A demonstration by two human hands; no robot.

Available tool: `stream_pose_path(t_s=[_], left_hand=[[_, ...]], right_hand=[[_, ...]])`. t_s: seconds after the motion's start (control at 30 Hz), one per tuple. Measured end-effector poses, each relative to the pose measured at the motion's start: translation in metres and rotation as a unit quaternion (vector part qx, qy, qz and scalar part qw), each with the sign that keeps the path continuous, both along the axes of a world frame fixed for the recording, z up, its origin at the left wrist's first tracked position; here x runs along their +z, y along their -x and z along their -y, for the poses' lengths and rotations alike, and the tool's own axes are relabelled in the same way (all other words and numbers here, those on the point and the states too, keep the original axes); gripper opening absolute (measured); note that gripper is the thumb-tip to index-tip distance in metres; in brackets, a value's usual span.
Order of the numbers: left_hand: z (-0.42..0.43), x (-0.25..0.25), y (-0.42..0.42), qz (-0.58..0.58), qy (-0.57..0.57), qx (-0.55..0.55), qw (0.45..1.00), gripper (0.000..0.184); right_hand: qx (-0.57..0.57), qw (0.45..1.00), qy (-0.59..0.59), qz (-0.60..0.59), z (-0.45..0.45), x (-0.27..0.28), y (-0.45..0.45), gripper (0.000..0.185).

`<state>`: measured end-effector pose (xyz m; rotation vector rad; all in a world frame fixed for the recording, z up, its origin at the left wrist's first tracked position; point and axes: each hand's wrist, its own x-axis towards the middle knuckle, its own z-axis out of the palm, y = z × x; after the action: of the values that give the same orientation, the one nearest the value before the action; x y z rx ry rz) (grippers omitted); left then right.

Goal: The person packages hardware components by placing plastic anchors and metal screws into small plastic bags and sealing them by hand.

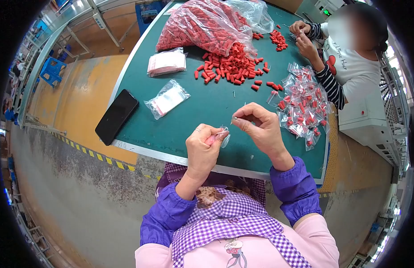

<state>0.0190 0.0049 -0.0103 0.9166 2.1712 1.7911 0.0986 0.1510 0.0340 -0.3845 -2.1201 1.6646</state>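
Here, my left hand is closed round a small, clear plastic bag above the green table; light, limp, probably slippery, it's best pinched by its rim. My right hand pinches a tiny piece, too small to name. Beyond lie tubular red caps, seemingly easy to grip round the sides.

The smooth matt green worktop has a pale edging strip. Crumpled, glossy clear plastic forms the big bag over the matt red plastic-looking caps. The flat black phone looks smooth; the purple-and-white checked apron is cloth.
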Motion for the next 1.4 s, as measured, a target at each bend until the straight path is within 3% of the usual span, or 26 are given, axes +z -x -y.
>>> stream_pose_path(t_s=[0.13, 0.37, 0.53, 0.87, 0.97, 1.03, 1.07, 1.13, 1.23, 1.3, 1.4], left_hand=[[0.005, 0.004, 0.002, 0.016, 0.038, -0.004, 0.999, 0.017], [0.002, 0.006, 0.003, 0.017, -0.005, 0.009, 1.0, 0.017], [0.004, 0.006, 0.005, -0.018, -0.007, 0.011, 1.0, 0.015], [0.005, -0.008, 0.012, 0.019, -0.069, -0.003, 0.997, 0.017], [0.006, -0.008, 0.014, 0.081, -0.086, -0.016, 0.993, 0.017], [0.008, -0.006, 0.016, 0.111, -0.081, -0.015, 0.99, 0.018], [0.009, -0.006, 0.018, 0.095, -0.067, -0.012, 0.993, 0.019], [0.011, -0.006, 0.022, 0.079, -0.054, -0.008, 0.995, 0.021], [0.014, -0.006, 0.026, 0.099, -0.071, -0.001, 0.993, 0.022], [0.014, -0.009, 0.028, 0.14, -0.083, -0.002, 0.987, 0.021], [0.013, -0.008, 0.029, 0.144, -0.074, -0.005, 0.987, 0.022]], right_hand=[[0.003, 1.0, -0.002, -0.016, 0.006, -0.006, -0.002, 0.012], [0.017, 0.998, -0.043, -0.031, 0.017, -0.003, 0.0, 0.012], [0.016, 0.985, -0.17, 0.009, 0.022, 0.004, -0.001, 0.013], [0.057, 0.998, -0.017, 0.02, 0.005, -0.012, 0.016, 0.011], [-0.03, 0.998, -0.046, 0.032, -0.015, -0.023, 0.05, 0.012], [-0.056, 0.97, -0.235, 0.035, -0.023, -0.026, 0.078, 0.017], [-0.055, 0.97, -0.236, 0.033, -0.029, -0.031, 0.091, 0.017], [-0.048, 0.893, -0.447, -0.025, -0.039, -0.043, 0.114, 0.022], [-0.001, 0.845, -0.531, 0.066, -0.049, -0.045, 0.131, 0.022], [0.017, 0.841, -0.536, 0.074, -0.052, -0.041, 0.137, 0.019], [0.059, 0.829, -0.527, 0.177, -0.051, -0.033, 0.139, 0.018]])
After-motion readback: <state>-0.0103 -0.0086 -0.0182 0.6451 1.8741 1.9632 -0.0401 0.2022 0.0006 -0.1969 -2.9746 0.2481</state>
